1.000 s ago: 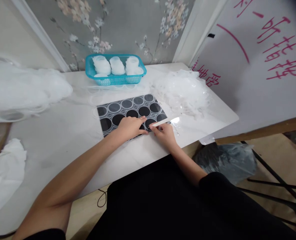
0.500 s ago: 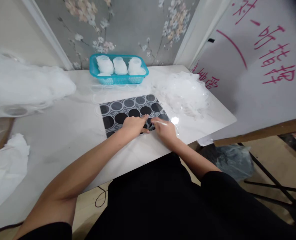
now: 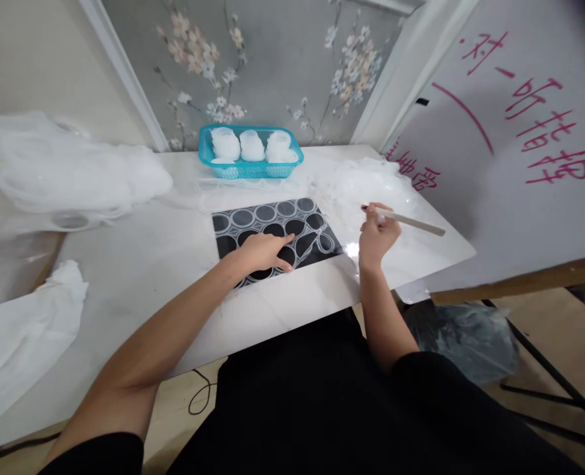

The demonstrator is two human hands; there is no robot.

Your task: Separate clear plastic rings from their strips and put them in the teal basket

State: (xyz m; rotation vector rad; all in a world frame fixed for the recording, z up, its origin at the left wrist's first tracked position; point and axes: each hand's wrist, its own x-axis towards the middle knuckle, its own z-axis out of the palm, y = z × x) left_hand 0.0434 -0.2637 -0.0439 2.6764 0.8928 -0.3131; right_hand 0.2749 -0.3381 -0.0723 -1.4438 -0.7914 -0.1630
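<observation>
A dark sheet (image 3: 227,227) lies on the table, covered by a pale web of rings around several round openings. My left hand (image 3: 264,252) rests on this web, index finger and thumb spread apart, nothing in its grip. At the sheet's right side a loop of the web (image 3: 326,242) looks lifted and twisted out of line. My right hand (image 3: 378,237) is raised to the right of the sheet, its fingers closed around a slim white pen-like tool (image 3: 415,222). The tool's dark tip points left; its exact kind is unclear.
A blue basket (image 3: 250,171) with three stacks of white discs stands at the back. A heap of clear plastic scraps (image 3: 371,181) lies right, and a big white pile (image 3: 74,165) left. White cloth (image 3: 39,330) lies front left. A whiteboard (image 3: 510,218) borders the right.
My right hand has moved from the sheet up and to the right, carrying the white tool. The web at the sheet's right side now shows a raised loop. My left hand stays on the sheet.
</observation>
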